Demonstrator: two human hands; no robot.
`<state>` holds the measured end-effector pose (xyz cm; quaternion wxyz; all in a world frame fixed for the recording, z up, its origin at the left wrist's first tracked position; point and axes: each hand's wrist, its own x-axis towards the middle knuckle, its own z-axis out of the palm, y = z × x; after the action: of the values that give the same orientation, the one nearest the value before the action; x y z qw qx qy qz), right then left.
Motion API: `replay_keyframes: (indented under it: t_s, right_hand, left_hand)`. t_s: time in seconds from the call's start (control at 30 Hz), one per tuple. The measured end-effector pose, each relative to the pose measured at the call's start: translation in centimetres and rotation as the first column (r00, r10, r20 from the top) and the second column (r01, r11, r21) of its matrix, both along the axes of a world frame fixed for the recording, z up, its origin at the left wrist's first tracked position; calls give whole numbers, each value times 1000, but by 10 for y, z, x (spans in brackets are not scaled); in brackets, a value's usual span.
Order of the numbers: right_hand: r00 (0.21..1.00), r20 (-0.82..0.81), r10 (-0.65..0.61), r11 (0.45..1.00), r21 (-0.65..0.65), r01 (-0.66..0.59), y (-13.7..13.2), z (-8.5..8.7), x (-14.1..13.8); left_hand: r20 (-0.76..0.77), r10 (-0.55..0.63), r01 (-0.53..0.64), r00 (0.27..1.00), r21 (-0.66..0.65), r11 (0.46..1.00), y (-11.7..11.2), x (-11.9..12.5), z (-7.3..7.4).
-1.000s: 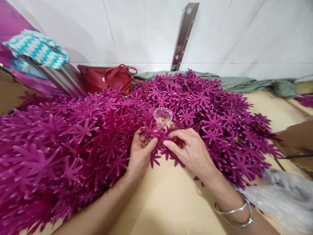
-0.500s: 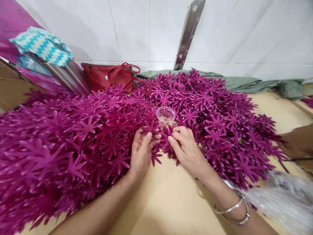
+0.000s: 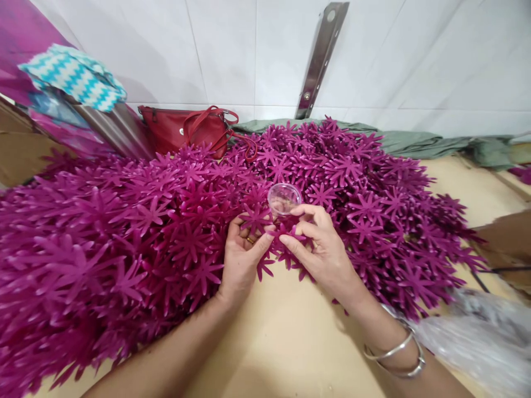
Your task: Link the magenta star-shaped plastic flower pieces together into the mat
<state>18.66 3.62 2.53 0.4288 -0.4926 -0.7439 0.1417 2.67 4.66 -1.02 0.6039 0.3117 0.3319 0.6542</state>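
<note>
Between my hands is a purple star-shaped artificial flower piece (image 3: 283, 234) with long narrow petals. My left hand (image 3: 244, 260) is closed on its left side, the thumb pressed to a petal. From the right, my right hand (image 3: 322, 243) pinches the same piece between thumb and fingers. Another purple flower piece (image 3: 255, 219) lies against the left fingers; whether they grip it too, I cannot tell. Just beyond the fingertips stands a small clear plastic cup (image 3: 284, 192), its contents hard to make out, and a right finger crosses its near rim.
A big heap of purple flower pieces (image 3: 78, 271) spreads over the left of the tan table (image 3: 274, 342), another heap (image 3: 373, 210) over the right. Behind are a red handbag (image 3: 174, 130) and green cloth (image 3: 423, 142). Clear plastic wrap (image 3: 468, 337) lies near right.
My right thumb and fingers have shifted on the flower piece, with the index finger now raised toward the cup. My left thumb has moved right onto a petal. The cup appears slightly farther right.
</note>
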Motion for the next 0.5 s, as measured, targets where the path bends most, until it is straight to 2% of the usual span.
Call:
replay_keyframes:
  t_s: [0.1, 0.2, 0.37, 0.5]
  right_hand:
    - [995, 90, -52, 993, 111, 41, -2, 0, -4]
    - [987, 153, -47, 984, 176, 20, -2, -2, -5]
    - [993, 115, -29, 991, 136, 13, 1, -2, 1]
    - [995, 72, 69, 996, 55, -73, 3, 2, 6]
  left_hand:
    - [6, -32, 32, 999, 6, 999, -1, -1, 0]
    - [-8, -49, 49, 999, -10, 999, -1, 0, 1]
    - [9, 0, 1, 1000, -53, 999, 1, 2, 3]
    - [17, 23, -22, 1000, -78, 997, 2, 1, 6]
